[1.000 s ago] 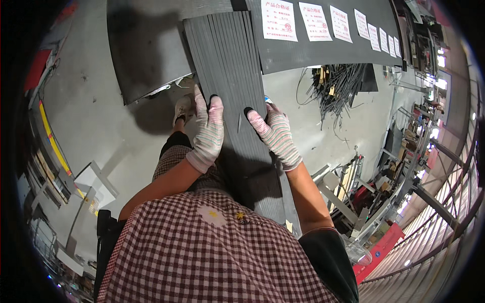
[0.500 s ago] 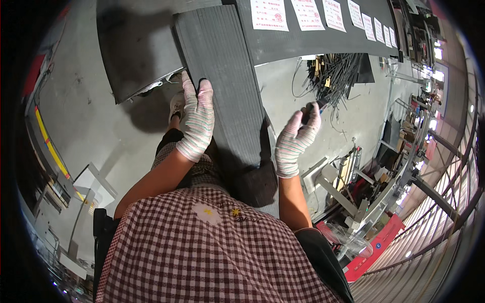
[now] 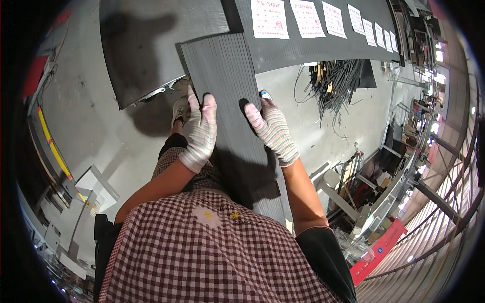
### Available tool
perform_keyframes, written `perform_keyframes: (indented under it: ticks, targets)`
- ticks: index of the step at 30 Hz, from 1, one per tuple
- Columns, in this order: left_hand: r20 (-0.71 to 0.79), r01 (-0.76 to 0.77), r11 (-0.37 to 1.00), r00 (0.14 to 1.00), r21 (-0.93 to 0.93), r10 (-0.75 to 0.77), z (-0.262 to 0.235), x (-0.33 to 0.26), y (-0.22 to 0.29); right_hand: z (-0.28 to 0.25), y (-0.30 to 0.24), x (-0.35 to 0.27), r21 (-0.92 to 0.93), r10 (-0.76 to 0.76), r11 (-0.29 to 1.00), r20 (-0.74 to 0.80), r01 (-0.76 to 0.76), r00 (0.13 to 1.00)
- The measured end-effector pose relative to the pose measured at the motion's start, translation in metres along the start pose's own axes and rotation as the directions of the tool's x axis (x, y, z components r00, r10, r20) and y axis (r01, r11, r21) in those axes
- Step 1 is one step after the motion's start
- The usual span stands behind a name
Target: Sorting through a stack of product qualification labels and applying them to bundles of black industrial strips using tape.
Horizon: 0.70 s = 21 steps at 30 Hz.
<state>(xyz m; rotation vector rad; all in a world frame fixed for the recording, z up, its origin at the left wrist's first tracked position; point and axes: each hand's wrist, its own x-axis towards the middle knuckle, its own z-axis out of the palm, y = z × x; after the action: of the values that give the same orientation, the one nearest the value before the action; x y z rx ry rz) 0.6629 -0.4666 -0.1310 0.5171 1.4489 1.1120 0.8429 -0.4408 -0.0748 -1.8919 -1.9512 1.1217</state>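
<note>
A long bundle of dark grey strips (image 3: pixel 220 65), ridged along its length, lies in front of me and reaches back toward my lap. My left hand (image 3: pixel 200 132) grips its left edge, thumb on top and fingers along the side. On the opposite edge is my right hand (image 3: pixel 276 132), its thumb over the top and the other fingers at the side, partly hidden. Both hands wear striped pale gloves. A small dark piece with a blue spot (image 3: pixel 264 94) shows at the right fingertips; its kind cannot be made out.
Beyond the bundle stands a dark table surface (image 3: pixel 273 53) with a row of white labels (image 3: pixel 308 19) printed in red. A dark sheet-topped block (image 3: pixel 151 60) is at the far left. Black straps with yellowish bits (image 3: pixel 336 83) lie heaped at the right, near a white fan (image 3: pixel 358 250).
My right hand has come left from beside the bundle onto its right edge. The bundle's far end has shifted toward me, and my left hand still holds its left side.
</note>
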Motion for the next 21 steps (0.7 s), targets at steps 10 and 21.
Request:
perform_keyframes:
  ticks: [10,21]
  targets:
    - [0.001,-0.022,0.995,1.000,0.096,0.022,-0.001,0.024,0.022,0.000,-0.011,0.028,0.033,0.084,0.996,0.092,-0.088,0.992]
    - [0.217,-0.017,0.998,0.976,0.053,0.005,-0.061,0.004,0.077,-0.080,-0.043,-0.027,0.478,0.007,0.878,-0.085,0.035,0.996]
